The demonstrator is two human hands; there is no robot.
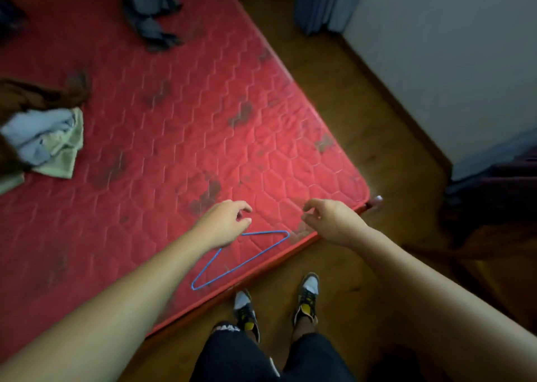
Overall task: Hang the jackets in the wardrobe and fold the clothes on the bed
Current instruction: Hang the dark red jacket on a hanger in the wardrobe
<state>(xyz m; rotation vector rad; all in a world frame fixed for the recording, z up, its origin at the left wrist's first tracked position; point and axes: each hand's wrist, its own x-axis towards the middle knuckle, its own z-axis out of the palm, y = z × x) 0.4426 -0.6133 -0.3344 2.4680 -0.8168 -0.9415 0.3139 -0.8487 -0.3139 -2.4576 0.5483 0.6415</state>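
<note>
The left hand (225, 222) covers the hook of the blue hanger (264, 233), so any grip is unclear. The left edge cuts off the brown garment (37, 95) and a dark blurred garment (8, 15) beyond.

Left hand (225, 222), right hand (334, 222): loosely curled.

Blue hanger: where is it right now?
Head view, lower centre: the blue hanger lies on the red mattress by its near edge, partly under the left hand.

Room surroundings — brown wooden floor (363, 137) meeting a white wall (450, 47) along a dark skirting board (386, 82); blue curtain (322, 1) hanging to the floor at top.
</note>
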